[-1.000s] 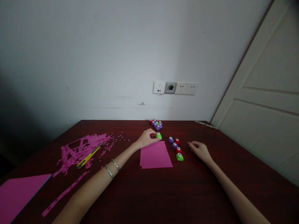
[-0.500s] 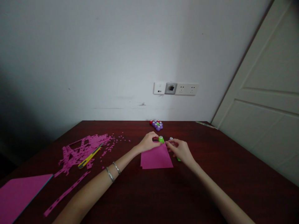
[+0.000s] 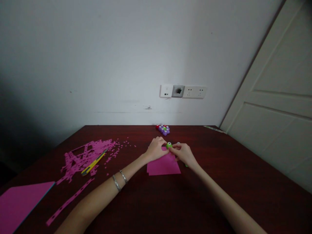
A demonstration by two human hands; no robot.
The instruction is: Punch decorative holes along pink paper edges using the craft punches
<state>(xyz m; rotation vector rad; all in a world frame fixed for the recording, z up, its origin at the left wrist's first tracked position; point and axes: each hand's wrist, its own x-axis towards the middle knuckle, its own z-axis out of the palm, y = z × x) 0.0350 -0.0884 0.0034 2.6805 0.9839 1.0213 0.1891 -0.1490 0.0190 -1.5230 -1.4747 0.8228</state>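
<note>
A small green piece [image 3: 169, 145] topped with a white eye-like disc sits at the far edge of a pink paper sheet [image 3: 163, 166]. From the left, the fingers of my left hand [image 3: 155, 149] close on it. My right hand [image 3: 184, 153] pinches it from the other side, its thumb and fingertips together. Part of another eyed piece [image 3: 178, 143] shows just behind my right hand. Beneath that hand a bit of green [image 3: 186, 165] peeks out, mostly hidden.
Purple, red and green eyed pieces [image 3: 163, 130] cluster near the wall. To the left lie punched pink paper strips [image 3: 83, 159], tiny pink scraps [image 3: 114, 152], a yellow utility knife [image 3: 94, 163] and a larger pink sheet [image 3: 21, 203]. A thin strip [image 3: 214, 129] lies back right.
My right hand has shifted left, and its fingertips now meet the green piece beside my left fingers. The green piece has moved slightly right.
</note>
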